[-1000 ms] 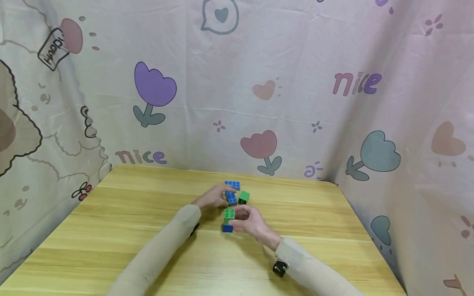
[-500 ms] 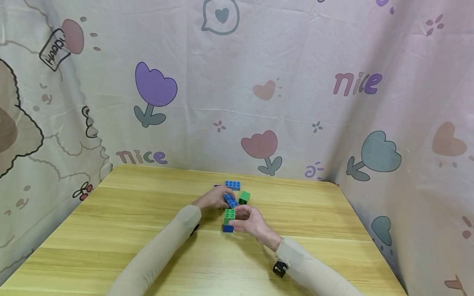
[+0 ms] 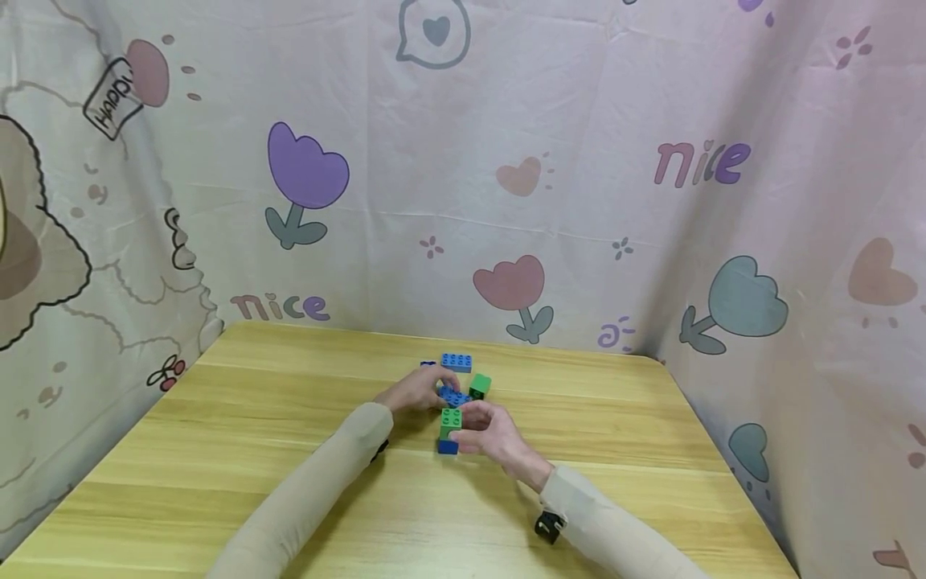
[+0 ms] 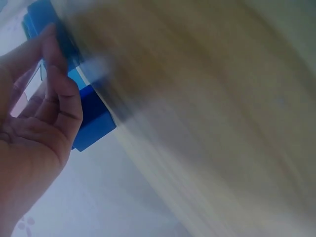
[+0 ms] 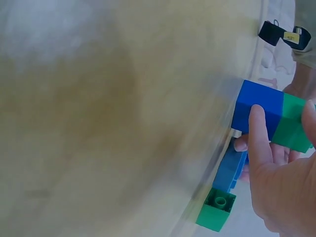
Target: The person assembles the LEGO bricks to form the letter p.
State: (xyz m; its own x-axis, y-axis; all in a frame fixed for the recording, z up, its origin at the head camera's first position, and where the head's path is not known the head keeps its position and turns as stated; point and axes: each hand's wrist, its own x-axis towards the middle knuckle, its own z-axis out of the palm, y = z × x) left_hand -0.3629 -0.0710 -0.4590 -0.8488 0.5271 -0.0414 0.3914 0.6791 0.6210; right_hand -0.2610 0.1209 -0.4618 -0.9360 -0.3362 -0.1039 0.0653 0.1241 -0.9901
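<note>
In the head view my left hand (image 3: 418,389) pinches a flat blue building brick (image 3: 454,396) between thumb and fingers, low on the table. The left wrist view shows those fingertips at the blue brick (image 4: 49,24). My right hand (image 3: 497,438) holds a stack of a green brick (image 3: 451,424) on a dark blue brick (image 3: 448,446), studs up. In the right wrist view one finger lies along the dark blue brick (image 5: 256,108). The held flat blue brick (image 5: 230,165) sits just beyond the stack, with the left hand's fingertips at its end.
A green brick (image 3: 480,386) lies on its side right of the flat brick, its hollow face (image 5: 220,201) showing. Farther back sits another blue brick (image 3: 456,363). A dark blue brick (image 3: 428,363) is partly hidden behind my left hand. A printed curtain (image 3: 405,201) borders the wooden table (image 3: 289,378).
The flat blue brick has turned in my left hand, from pointing toward me to lying more crosswise. The dark blue brick behind that hand has come into view. The right hand keeps its hold.
</note>
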